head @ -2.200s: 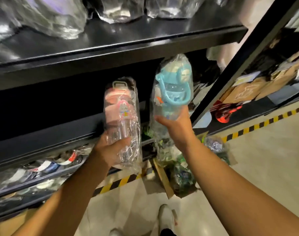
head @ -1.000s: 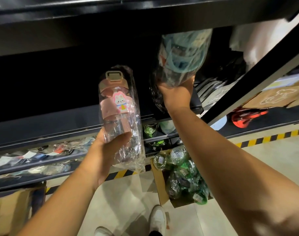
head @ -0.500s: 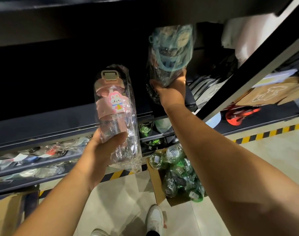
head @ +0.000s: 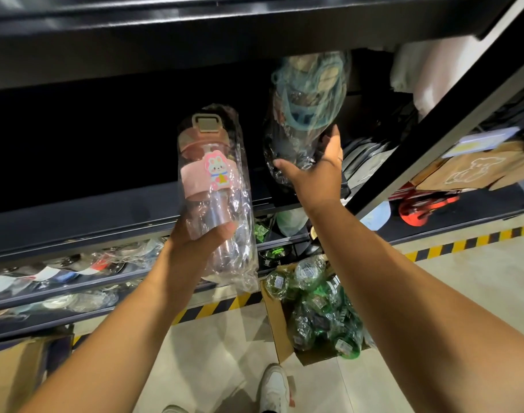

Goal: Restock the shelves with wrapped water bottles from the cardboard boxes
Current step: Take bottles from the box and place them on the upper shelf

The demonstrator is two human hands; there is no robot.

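My left hand [head: 192, 242] grips a wrapped pink water bottle [head: 213, 180] with a rabbit sticker, upright in front of the dark middle shelf [head: 105, 216]. A wrapped blue water bottle [head: 308, 96] stands at the right end of that shelf, tilted slightly. My right hand [head: 314, 174] has spread, straight fingers against the blue bottle's lower wrap. On the floor below, an open cardboard box [head: 277, 326] holds several wrapped green bottles [head: 320, 308].
The upper shelf [head: 195, 31] overhangs close above the blue bottle. A black slanted upright [head: 433, 120] bounds the shelf on the right. Lower shelves [head: 61, 275] carry wrapped goods. Another cardboard box [head: 13, 377] sits bottom left, my shoe [head: 274, 386] beside the box.
My right hand carried the blue bottle up and into the middle shelf, then loosened from a grip to spread fingers. The pink bottle stayed in my left hand, nearly still.
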